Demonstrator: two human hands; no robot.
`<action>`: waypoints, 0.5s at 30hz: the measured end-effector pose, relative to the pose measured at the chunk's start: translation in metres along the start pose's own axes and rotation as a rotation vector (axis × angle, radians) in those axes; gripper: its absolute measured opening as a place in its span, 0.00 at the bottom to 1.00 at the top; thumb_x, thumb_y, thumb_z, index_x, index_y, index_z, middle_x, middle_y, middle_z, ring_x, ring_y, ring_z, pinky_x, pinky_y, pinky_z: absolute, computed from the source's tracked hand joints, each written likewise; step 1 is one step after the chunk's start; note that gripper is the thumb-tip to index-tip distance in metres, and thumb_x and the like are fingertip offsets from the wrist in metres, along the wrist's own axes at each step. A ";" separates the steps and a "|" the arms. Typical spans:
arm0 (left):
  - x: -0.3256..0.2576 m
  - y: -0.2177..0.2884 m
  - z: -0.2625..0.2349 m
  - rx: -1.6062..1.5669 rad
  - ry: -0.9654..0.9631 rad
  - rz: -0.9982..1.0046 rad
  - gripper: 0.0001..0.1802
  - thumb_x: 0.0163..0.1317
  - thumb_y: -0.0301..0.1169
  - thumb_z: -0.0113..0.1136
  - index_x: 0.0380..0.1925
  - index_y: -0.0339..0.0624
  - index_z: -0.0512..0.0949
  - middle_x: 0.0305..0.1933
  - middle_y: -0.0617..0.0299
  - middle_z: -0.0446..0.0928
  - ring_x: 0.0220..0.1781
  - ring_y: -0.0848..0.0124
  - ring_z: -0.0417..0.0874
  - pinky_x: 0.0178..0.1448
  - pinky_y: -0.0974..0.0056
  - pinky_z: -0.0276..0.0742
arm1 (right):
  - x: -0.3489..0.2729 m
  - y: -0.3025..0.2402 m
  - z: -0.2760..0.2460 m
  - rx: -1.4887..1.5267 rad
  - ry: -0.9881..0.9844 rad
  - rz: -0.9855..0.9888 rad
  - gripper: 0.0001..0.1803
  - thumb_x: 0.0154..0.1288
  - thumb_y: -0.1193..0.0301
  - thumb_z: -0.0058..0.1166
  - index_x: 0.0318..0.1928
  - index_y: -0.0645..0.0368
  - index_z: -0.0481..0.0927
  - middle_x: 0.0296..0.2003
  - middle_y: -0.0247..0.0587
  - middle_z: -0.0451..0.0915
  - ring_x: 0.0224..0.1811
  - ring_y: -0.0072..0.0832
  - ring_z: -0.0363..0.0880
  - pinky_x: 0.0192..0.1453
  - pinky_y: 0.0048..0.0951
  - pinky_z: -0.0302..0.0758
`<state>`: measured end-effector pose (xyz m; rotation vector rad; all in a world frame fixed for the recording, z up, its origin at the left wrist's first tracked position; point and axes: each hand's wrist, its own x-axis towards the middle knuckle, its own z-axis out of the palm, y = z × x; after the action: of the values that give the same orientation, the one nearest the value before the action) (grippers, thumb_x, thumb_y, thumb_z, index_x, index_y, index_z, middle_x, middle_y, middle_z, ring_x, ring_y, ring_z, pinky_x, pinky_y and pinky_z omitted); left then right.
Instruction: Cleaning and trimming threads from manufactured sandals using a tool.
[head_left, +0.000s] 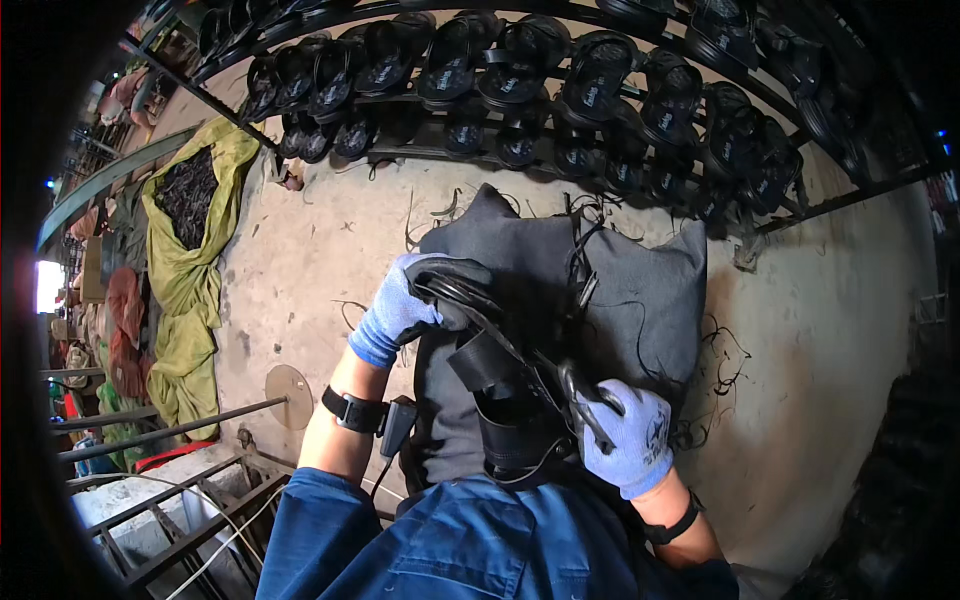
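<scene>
My left hand (398, 310), in a blue knit glove, grips the toe end of a black sandal (480, 345) held over my lap. Beside the sandal's straps, my right hand (630, 435), also gloved, holds black scissors (570, 385) with the blades pointing along the sole's edge. A dark grey cloth (640, 290) covers my lap under the sandal, with thin black rubber trimmings (715, 370) strewn over it and hanging off its right side.
Rows of finished black sandals (520, 80) hang on a curved metal rack across the top. A yellow-green sack (190, 250) full of dark scraps lies at the left on the concrete floor (300, 260). Metal bars (170, 430) and a frame stand at lower left.
</scene>
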<state>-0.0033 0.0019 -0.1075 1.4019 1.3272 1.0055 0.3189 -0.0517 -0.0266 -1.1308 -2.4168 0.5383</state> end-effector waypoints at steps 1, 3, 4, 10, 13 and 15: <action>0.000 0.015 0.001 -0.054 -0.046 -0.029 0.32 0.35 0.38 0.78 0.42 0.32 0.79 0.38 0.61 0.81 0.45 0.73 0.79 0.53 0.67 0.73 | -0.001 -0.002 -0.001 -0.028 -0.004 -0.003 0.17 0.46 0.69 0.60 0.41 0.46 0.82 0.35 0.38 0.74 0.26 0.36 0.75 0.28 0.38 0.72; -0.004 0.000 -0.002 -0.053 -0.013 0.000 0.30 0.36 0.37 0.77 0.40 0.30 0.80 0.37 0.62 0.83 0.41 0.75 0.80 0.50 0.68 0.75 | 0.007 -0.004 -0.005 -0.027 -0.028 -0.014 0.17 0.47 0.68 0.60 0.42 0.45 0.82 0.36 0.38 0.73 0.26 0.36 0.75 0.28 0.37 0.72; -0.003 0.011 -0.001 -0.055 -0.012 -0.001 0.30 0.36 0.37 0.77 0.40 0.30 0.80 0.37 0.62 0.83 0.41 0.75 0.80 0.50 0.68 0.75 | 0.014 -0.006 -0.008 -0.032 -0.046 -0.019 0.17 0.47 0.68 0.60 0.42 0.45 0.82 0.36 0.38 0.73 0.27 0.36 0.75 0.29 0.37 0.72; 0.001 0.048 -0.005 -0.001 -0.147 0.111 0.30 0.37 0.41 0.76 0.40 0.32 0.80 0.35 0.60 0.83 0.37 0.74 0.81 0.46 0.67 0.76 | 0.052 -0.023 -0.032 -0.131 -0.067 -0.082 0.16 0.44 0.70 0.60 0.38 0.49 0.82 0.34 0.40 0.73 0.26 0.37 0.74 0.28 0.38 0.70; 0.004 0.077 -0.006 0.041 -0.170 0.138 0.33 0.36 0.45 0.77 0.41 0.35 0.81 0.33 0.56 0.83 0.34 0.66 0.82 0.44 0.65 0.76 | 0.070 -0.034 -0.057 -0.167 -0.111 -0.154 0.17 0.42 0.71 0.60 0.38 0.51 0.83 0.33 0.40 0.72 0.24 0.36 0.73 0.26 0.37 0.69; 0.017 0.099 -0.012 0.103 -0.160 0.230 0.35 0.33 0.49 0.77 0.39 0.34 0.82 0.32 0.55 0.82 0.33 0.66 0.83 0.43 0.66 0.76 | 0.075 -0.035 -0.068 -0.194 -0.070 -0.177 0.17 0.42 0.72 0.59 0.38 0.51 0.83 0.33 0.40 0.72 0.24 0.36 0.73 0.26 0.37 0.69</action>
<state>0.0102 0.0210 -0.0088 1.7063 1.1319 0.9609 0.2890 -0.0020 0.0636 -0.9729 -2.6443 0.2967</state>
